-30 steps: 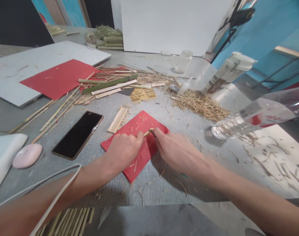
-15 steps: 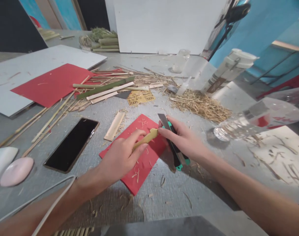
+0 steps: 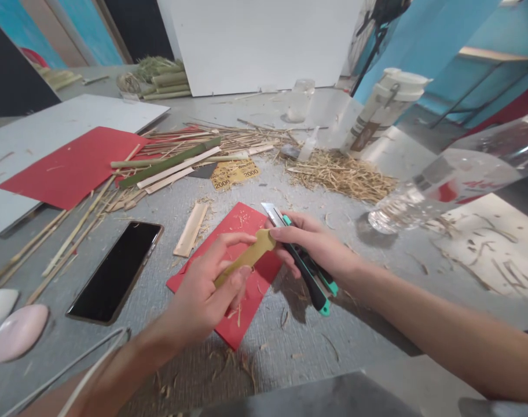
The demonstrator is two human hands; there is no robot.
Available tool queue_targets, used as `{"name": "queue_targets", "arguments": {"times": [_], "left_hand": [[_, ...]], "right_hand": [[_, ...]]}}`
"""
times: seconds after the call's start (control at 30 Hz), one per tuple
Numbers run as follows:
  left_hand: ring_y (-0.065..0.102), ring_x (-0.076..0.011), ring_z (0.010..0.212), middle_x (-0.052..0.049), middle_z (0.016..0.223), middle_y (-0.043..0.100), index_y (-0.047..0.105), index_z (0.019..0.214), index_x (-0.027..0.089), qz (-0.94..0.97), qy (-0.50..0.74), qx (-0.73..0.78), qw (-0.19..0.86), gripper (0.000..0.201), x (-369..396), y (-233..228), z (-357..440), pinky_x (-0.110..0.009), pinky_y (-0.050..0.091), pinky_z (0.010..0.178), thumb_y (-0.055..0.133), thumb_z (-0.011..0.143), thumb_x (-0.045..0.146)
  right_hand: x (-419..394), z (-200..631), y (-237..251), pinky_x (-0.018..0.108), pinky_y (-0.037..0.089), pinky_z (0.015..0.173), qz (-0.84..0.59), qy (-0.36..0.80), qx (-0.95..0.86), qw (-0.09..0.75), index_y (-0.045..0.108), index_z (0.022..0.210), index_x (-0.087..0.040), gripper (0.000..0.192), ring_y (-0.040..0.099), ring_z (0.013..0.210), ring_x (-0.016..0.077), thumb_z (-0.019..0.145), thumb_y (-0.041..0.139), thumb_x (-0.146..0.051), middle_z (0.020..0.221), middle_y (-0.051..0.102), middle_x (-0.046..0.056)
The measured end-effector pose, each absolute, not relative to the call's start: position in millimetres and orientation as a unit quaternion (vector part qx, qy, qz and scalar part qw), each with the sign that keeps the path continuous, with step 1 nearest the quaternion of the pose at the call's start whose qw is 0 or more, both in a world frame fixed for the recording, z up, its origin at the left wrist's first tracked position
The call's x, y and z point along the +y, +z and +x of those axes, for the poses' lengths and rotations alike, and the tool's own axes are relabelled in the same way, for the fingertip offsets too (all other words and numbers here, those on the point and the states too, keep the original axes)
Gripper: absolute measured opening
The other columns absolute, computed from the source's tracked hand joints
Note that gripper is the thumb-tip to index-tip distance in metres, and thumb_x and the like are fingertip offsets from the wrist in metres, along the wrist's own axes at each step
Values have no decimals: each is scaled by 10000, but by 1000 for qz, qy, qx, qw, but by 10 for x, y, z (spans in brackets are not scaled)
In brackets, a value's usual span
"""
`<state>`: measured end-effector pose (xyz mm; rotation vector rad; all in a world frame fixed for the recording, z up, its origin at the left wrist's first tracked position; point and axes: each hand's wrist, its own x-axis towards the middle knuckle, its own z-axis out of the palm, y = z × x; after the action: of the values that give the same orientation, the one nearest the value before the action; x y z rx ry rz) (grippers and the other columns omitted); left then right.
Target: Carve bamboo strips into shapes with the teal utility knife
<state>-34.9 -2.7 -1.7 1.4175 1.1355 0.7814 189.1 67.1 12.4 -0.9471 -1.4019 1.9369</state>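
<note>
Between the fingers and thumb of my left hand (image 3: pixel 207 286) is a flat yellowish strip (image 3: pixel 249 255) that looks like bamboo, its far end notched. My right hand (image 3: pixel 310 243) is closed around a black and green utility knife (image 3: pixel 305 269), blade out and pointing up and away. The right thumb touches the strip's far end. Below both hands lies a red sheet (image 3: pixel 231 333) sprinkled with pale shavings. A pale flat wood piece (image 3: pixel 191 229) rests just left of that sheet.
A black phone (image 3: pixel 115 272) lies at left, beside a pink oval object (image 3: pixel 18 333). Thin sticks (image 3: pixel 177 150) and yellow sandpaper (image 3: pixel 235 174) are farther back. Straw-like shavings (image 3: pixel 346 176), a canister (image 3: pixel 381 110) and a clear bottle (image 3: pixel 446 174) stand or lie at right.
The view has shifted, so the table things sit farther left. The strip has turned to show its broad face, and the knife blade tilts more to the left. Both hands keep their hold.
</note>
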Motion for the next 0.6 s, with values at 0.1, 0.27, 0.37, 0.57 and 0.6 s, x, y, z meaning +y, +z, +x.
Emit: {"name": "queue_targets", "arguments": {"times": [0.1,0.27,0.37,0.57,0.6], "left_hand": [[503,-132,500,104,558,504,477,1359,255,579,354,462,571,314,-33,-33,-337,-269,504,548,532,1071,367],[501,-107,511,112,567,525,467,1348,270,583,371,438,575,271,-31,-58,-331,-220,462,550,538,1100,353],[509,-107,508,113,568,528,462,1353,277,588,373,434,572,267,-36,-68,-339,-218,460,549,533,1104,345],[509,-111,491,123,568,526,430,1271,285,585,380,434,571,208,-39,-81,-341,-225,450,530,533,1100,343],[503,-110,487,126,569,526,419,1233,287,583,381,434,571,184,-37,-82,-337,-225,444,525,532,1098,343]], "right_hand": [[675,1888,100,198,355,431,-326,731,-525,290,538,866,-229,252,509,424,73,1021,655,-389,567,577,-86],[675,1892,79,195,356,420,-317,737,-521,292,558,909,-230,238,508,421,74,1017,670,-410,571,585,-85],[676,1891,82,193,351,416,-314,738,-519,295,562,907,-233,231,508,417,74,1013,676,-404,566,587,-85],[688,1889,54,193,347,420,-305,739,-519,304,560,896,-232,218,505,416,75,1013,670,-379,555,581,-85],[691,1890,47,192,348,421,-301,741,-516,307,556,896,-232,221,507,416,74,1013,673,-379,559,582,-86]]}}
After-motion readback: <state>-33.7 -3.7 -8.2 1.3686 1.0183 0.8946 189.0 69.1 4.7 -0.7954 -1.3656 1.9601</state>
